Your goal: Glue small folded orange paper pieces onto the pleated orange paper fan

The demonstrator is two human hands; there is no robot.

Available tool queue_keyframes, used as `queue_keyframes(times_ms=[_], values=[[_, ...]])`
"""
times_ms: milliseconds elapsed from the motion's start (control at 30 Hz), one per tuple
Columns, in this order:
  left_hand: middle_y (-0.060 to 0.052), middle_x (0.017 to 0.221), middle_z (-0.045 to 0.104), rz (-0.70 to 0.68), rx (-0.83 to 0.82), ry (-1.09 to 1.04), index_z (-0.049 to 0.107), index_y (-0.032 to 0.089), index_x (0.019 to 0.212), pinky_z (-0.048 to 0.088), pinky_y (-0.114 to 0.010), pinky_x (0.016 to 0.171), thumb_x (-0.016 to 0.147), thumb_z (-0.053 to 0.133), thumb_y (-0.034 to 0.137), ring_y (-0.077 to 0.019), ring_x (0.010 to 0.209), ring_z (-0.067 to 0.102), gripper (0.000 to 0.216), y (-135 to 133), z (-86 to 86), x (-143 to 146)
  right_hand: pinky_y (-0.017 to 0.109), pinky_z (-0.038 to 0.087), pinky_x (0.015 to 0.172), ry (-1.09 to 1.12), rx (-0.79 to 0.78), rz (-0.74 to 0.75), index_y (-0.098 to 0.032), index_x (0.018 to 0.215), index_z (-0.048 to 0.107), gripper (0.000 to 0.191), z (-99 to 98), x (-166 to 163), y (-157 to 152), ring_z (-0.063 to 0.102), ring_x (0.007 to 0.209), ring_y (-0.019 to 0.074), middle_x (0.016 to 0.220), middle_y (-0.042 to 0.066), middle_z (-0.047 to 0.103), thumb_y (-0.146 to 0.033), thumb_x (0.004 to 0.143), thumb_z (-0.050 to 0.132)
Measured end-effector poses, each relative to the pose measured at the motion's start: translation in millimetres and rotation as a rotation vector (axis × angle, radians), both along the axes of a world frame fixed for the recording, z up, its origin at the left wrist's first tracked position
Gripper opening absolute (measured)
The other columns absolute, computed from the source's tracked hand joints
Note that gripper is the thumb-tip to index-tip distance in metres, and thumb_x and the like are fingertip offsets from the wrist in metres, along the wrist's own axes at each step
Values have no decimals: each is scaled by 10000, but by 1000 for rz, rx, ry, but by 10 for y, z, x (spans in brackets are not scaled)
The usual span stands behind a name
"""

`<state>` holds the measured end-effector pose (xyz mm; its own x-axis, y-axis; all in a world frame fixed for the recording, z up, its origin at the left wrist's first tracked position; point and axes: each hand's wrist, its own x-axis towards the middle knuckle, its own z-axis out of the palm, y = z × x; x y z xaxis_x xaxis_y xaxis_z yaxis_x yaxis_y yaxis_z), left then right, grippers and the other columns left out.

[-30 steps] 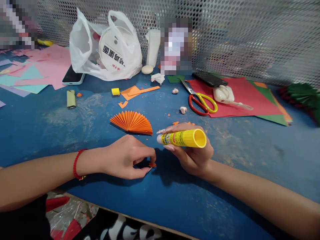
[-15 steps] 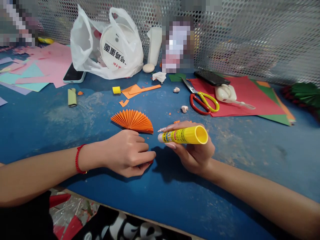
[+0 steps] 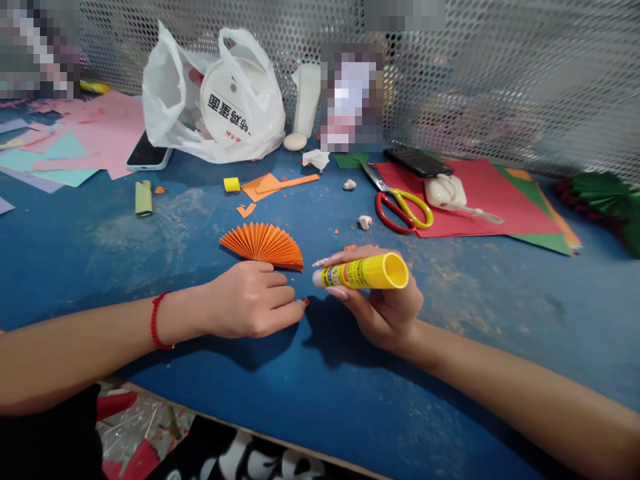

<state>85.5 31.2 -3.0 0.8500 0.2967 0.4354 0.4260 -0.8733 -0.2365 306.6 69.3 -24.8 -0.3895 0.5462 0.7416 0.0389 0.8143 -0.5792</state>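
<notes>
My right hand (image 3: 393, 303) grips a yellow glue stick (image 3: 363, 272), its pale tip pointing left and its hollow base towards the right. My left hand (image 3: 257, 300) is closed just above the blue table, with the fingers curled and the thumb hidden. A tiny orange-red bit shows at its fingertip; whatever else lies inside is hidden. Right behind its knuckles rests a pleated orange paper fan (image 3: 263, 245), spread in a half circle. Farther back are a yellow cap (image 3: 231, 184) and orange paper scraps (image 3: 263, 187).
Scissors (image 3: 400, 203) lie partly over red paper (image 3: 495, 200) on the right, beside a white case (image 3: 445, 192) and a dark phone (image 3: 419, 161). A white plastic bag (image 3: 170, 113) stands at the back. A lighter (image 3: 143, 199) and pink paper (image 3: 110, 127) are on the left.
My left hand has lifted and turned slightly, bringing the small orange-red bit up at its fingertip. The glue stick stays in my right hand, and the view has shifted a little.
</notes>
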Motion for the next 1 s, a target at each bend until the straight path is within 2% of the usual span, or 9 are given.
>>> queue_keyframes(times_ms=[200,467,600,733,1000], values=[[19,548,526,-22,-83,4,672,165,753,311,-318,479,953,520,175,-141,503,480,252,13,14,-27,352,569,780,-6,-28,4,-223,1071,598,203,-10,13,0,711,866,207,959,62,722,-250,888,680],[22,569,560,-69,-209,40,705,169,853,315,-332,480,921,588,236,-134,505,495,151,43,31,-91,350,560,785,-3,-65,13,-222,1066,598,210,-20,21,-7,712,866,205,954,58,719,-243,880,694],[16,567,568,-107,-218,0,712,159,897,320,-328,476,899,610,247,-135,509,511,135,71,31,-143,317,557,729,-26,-90,2,-220,1067,594,240,-16,30,-10,709,832,191,970,54,723,-247,862,716],[9,573,579,-109,-274,-34,723,158,941,334,-330,472,886,616,259,-142,504,509,158,76,39,-153,315,561,712,-68,-82,66,-208,1029,613,187,-7,46,-6,710,808,190,935,59,729,-259,871,699],[14,551,584,-83,-277,-58,717,171,894,304,-320,467,880,613,258,-131,484,511,136,73,15,-130,334,576,685,-140,-71,104,-199,1034,605,203,12,58,-14,712,778,207,900,78,724,-267,863,690]])
